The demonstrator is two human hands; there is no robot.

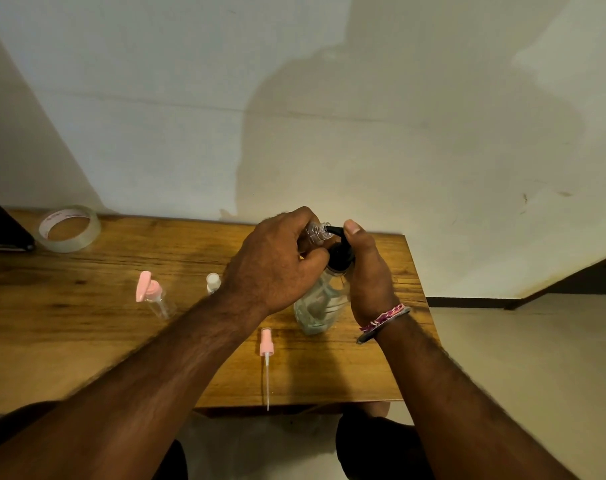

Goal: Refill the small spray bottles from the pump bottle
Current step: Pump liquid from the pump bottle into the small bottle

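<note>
Wooden bench (pixel 86 327) against a pale wall: you are filling a small clear plastic spray bottle (pixel 316 233) at the spout of the clear pump bottle with the black pump head (pixel 324 299).

Your left hand (pixel 273 261) is wrapped around the little bottle, tilted with its open threaded neck against the black spout; your right hand (pixel 367 271) curls about the pump head, thumb on top. Judged light, thin-walled and slippery if wet, so hold its body, not the neck. Left of the pump bottle stand a pink-capped bottle (pixel 152 296) and a white-capped bottle (pixel 213 282); just in front lies the loose pink sprayer with dip tube (pixel 266 348).
</note>
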